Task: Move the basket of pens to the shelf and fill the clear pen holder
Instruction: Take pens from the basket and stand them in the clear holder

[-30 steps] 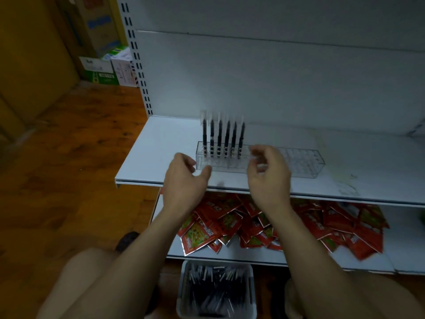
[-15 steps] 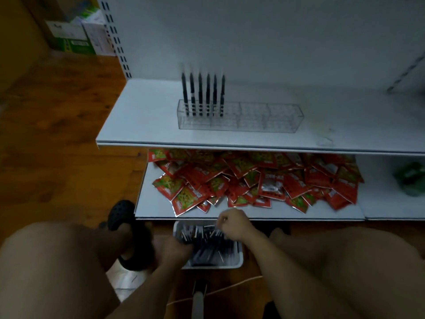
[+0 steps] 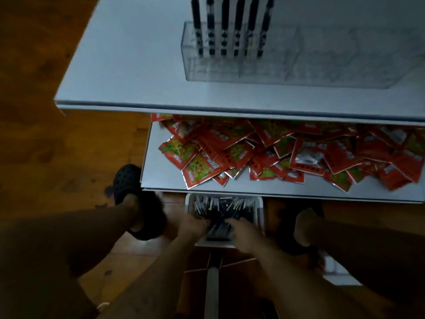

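The wooden floor (image 3: 57,157) fills the left side of your view and runs under everything else. Over it, the white upper shelf (image 3: 128,65) takes up the top of the picture, its front edge crossing from left to right. The lower shelf (image 3: 161,176) juts out below it, and a heap of red snack packets (image 3: 230,153) spreads from near that shelf's left edge across to the right, with a few of them close to the front edge.

The clear pen holder (image 3: 299,65) stands on the upper shelf, well in from the left edge and back from the front edge. 6 black pens (image 3: 224,31) stand upright in a row at its left end.

The white basket (image 3: 259,203) is not yet on a shelf: it sits on the floor, its far end tucked just under the front edge of the lower shelf, between your feet, and it is full of loose pens (image 3: 220,208) lying jumbled. Your black clog (image 3: 128,180) rests on the floor beside the lower shelf's front left corner.

Your left hand (image 3: 193,225) and right hand (image 3: 243,236) are both down in the basket, side by side, with the fingers buried among the pens. The dim, blurred view hides the fingertips, so you cannot tell whether either hand has closed on a pen or merely touches the pile
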